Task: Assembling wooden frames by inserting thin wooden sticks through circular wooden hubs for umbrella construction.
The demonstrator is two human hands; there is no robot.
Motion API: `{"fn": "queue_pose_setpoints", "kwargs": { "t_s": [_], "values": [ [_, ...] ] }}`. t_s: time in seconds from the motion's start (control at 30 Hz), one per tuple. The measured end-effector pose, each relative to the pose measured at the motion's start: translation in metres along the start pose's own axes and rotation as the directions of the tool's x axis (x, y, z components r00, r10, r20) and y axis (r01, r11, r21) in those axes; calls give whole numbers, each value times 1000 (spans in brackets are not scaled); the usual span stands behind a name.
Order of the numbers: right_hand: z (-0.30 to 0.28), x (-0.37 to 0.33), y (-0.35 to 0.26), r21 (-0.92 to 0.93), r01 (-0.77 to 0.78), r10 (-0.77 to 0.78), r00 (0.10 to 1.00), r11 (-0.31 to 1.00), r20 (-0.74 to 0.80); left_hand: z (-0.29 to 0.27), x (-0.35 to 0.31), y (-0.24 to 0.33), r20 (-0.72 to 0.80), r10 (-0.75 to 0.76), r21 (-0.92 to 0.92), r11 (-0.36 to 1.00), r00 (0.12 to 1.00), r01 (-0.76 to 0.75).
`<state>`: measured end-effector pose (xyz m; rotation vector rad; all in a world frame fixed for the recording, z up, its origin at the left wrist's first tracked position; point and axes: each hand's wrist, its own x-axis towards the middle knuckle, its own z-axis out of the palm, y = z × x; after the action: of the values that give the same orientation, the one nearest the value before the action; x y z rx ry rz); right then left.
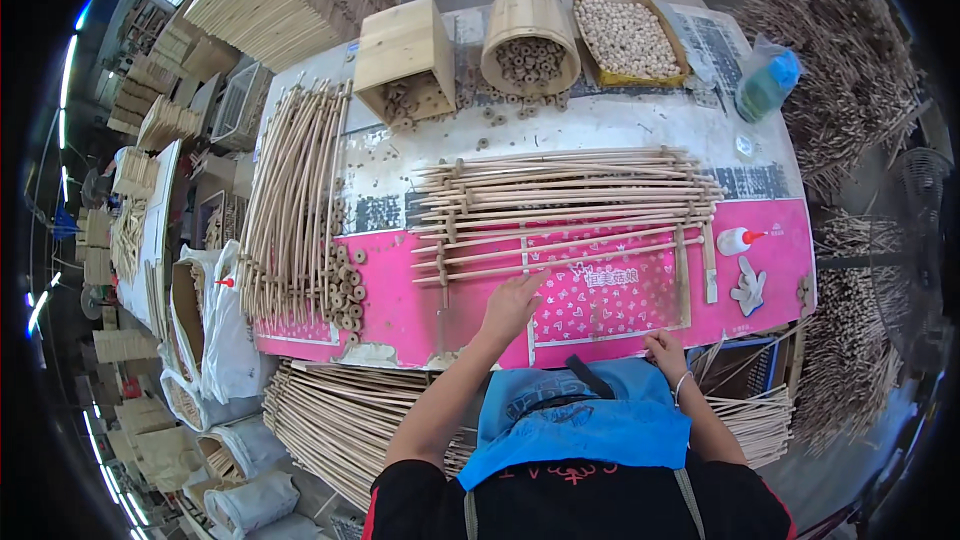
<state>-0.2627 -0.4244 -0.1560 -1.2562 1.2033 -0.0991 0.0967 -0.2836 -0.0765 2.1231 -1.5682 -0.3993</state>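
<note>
My left hand (513, 306) is over the pink table cover (470, 325), just below a row of thin wooden rods (570, 202). Its fingers reach forward and look stretched out, with no object visible in them. My right hand (665, 350) is at the table's front edge, fingers curled in; whether anything small is in them I cannot make out. The rods lie crosswise, side by side, with small round wooden pieces on them near both ends. At their right end, a flat wooden strip (710, 265) points toward me.
Many rods (290, 200) are stacked at left beside loose wooden rings (347, 295). Behind are a wooden box (405, 50), a round tub (530, 25) of rings and a tray (583, 30) of beads. A red-tipped glue bottle (735, 241) and white glove (747, 287) lie right.
</note>
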Motion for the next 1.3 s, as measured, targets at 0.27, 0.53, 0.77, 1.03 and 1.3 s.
{"fn": "queue_pose_setpoints", "kwargs": {
  "t_s": [0.27, 0.53, 0.77, 1.03, 1.3],
  "values": [
    [13, 40, -4, 28, 4, -6, 998, 1000, 61, 6, 78, -12, 92, 18, 22, 1000, 996, -20],
    [19, 56, -14, 127, -20, 15, 999, 992, 43, 9, 160, -26, 101, 65, 174, 981, 993, -82],
    [23, 70, -8, 143, -41, 40, 999, 989, 4, 26, 200, -25, 138, 181, 230, 950, 974, -209],
    [22, 68, -12, 225, -105, 123, 990, 969, -69, 44, 215, -27, 127, 232, 380, 887, 965, -263],
    [23, 69, -21, 236, -103, 127, 988, 966, -90, 53, 217, -35, 186, 259, 434, 844, 948, -316]
  ]
}}
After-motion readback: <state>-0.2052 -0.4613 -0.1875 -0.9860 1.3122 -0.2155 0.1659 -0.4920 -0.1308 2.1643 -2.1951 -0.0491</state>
